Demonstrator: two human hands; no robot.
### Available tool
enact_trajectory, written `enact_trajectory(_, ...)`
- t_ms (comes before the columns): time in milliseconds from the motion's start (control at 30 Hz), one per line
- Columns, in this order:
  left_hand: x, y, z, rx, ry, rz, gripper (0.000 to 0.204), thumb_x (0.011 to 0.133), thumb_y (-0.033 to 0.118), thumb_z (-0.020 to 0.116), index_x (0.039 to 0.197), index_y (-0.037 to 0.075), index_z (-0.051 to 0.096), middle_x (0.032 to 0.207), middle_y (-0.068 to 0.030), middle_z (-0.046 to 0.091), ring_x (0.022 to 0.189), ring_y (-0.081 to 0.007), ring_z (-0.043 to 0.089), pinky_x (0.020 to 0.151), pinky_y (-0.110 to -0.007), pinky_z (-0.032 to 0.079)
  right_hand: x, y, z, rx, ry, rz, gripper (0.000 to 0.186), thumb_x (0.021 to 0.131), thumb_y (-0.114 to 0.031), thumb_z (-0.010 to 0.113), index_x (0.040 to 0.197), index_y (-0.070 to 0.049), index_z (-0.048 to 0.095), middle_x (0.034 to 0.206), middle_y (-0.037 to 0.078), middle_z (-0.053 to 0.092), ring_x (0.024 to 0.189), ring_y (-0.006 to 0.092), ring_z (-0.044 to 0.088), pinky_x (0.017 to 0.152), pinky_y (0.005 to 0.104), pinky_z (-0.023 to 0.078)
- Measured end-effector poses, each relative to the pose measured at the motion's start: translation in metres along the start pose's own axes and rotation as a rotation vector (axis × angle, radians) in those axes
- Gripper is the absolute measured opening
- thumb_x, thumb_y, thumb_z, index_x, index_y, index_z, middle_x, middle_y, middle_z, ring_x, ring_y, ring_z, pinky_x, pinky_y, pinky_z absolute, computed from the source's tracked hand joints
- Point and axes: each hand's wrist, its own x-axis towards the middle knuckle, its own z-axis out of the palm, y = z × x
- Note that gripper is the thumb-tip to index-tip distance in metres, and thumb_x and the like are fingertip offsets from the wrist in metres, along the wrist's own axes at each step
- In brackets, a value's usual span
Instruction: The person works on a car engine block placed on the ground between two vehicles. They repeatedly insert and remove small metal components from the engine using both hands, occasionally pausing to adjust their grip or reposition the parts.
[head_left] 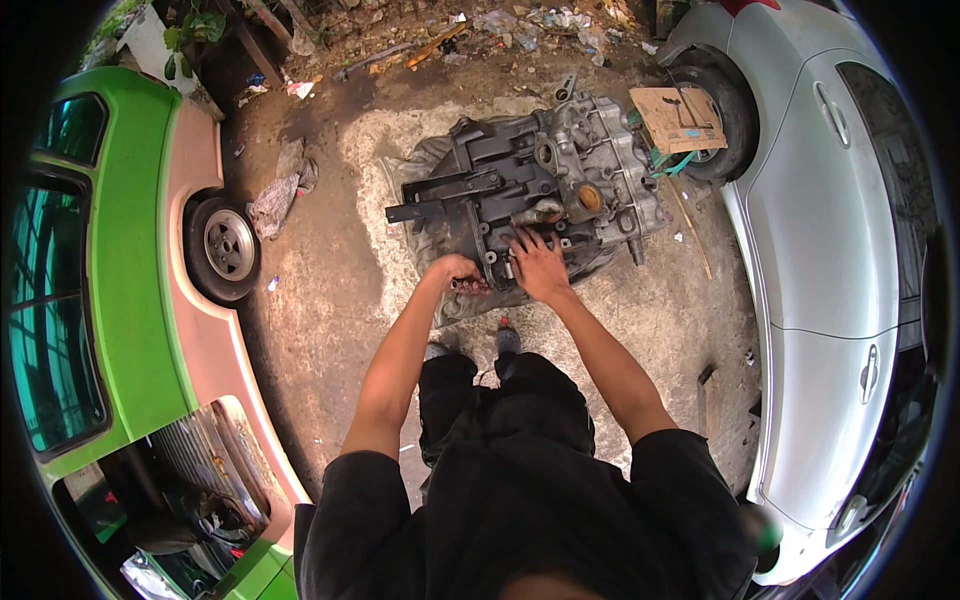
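Note:
A large engine (500, 180) lies on the ground in front of me. Its left part is dark and its right part is bare grey metal, with a round tan cap (588, 198) near the right. At the near left edge of the engine is my left hand (460, 272), closed, with its fingers curled. Small dark shapes show at its fingers, too small to name. My right hand (538, 264) rests on the near side of the engine, fingers spread over the metal. A dirty grey cloth or sheet (447, 308) shows under the engine's near edge.
A green and pink vehicle (130, 250) stands at the left, a silver car (830, 240) at the right. Beside the silver car's wheel, a cardboard piece (676, 120) bears dark tools. Litter (520, 30) lies at the back, a crumpled cloth (275, 205) by the left wheel.

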Motion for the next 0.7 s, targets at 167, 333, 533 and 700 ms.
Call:
enact_trajectory(167, -0.003, 0.014, -0.001, -0.071, 0.016, -0.084, 0.023, 0.101, 0.009, 0.053, 0.1, -0.008, 0.069, 0.09, -0.0117, 0.073, 0.051, -0.006, 0.051, 0.041, -0.023, 0.04, 0.001, 0.001, 0.001, -0.015, 0.002, 0.005, 0.048, 0.102, -0.029, 0.05, 0.149, -0.019, 0.046, 0.154, 0.009, 0.044, 0.146, 0.0243, 0.037, 0.12, 0.0605, 0.023)
enact_trajectory(333, 0.004, 0.009, -0.005, -0.02, -0.005, -0.106, 0.026, 0.1, 0.016, 0.056, 0.106, -0.003, 0.072, 0.076, -0.0002, 0.07, 0.048, -0.0024, 0.048, 0.038, -0.019, 0.034, 0.001, 0.001, 0.002, 0.003, 0.02, -0.002, 0.047, 0.103, -0.029, 0.048, 0.149, -0.018, 0.047, 0.155, 0.009, 0.044, 0.146, 0.0238, 0.037, 0.12, 0.0603, 0.024)
enact_trajectory(533, 0.012, 0.014, -0.021, -0.025, -0.22, -0.104, 0.029, 0.099, 0.017, 0.057, 0.111, -0.006, 0.071, 0.088, -0.0078, 0.074, 0.05, -0.0032, 0.049, 0.04, -0.02, 0.038, 0.0, 0.001, 0.0, -0.015, -0.011, 0.001, 0.048, 0.102, -0.029, 0.048, 0.149, -0.019, 0.046, 0.155, 0.008, 0.044, 0.146, 0.0234, 0.037, 0.119, 0.0605, 0.024)
enact_trajectory(700, -0.007, 0.018, -0.023, 0.029, -0.179, -0.031, 0.035, 0.096, 0.019, 0.058, 0.117, -0.006, 0.07, 0.1, -0.0102, 0.075, 0.059, -0.0049, 0.056, 0.046, -0.022, 0.044, 0.001, 0.0, 0.0, -0.011, 0.003, -0.004, 0.049, 0.102, -0.031, 0.049, 0.15, -0.019, 0.046, 0.155, 0.008, 0.044, 0.146, 0.0233, 0.037, 0.119, 0.0613, 0.024)
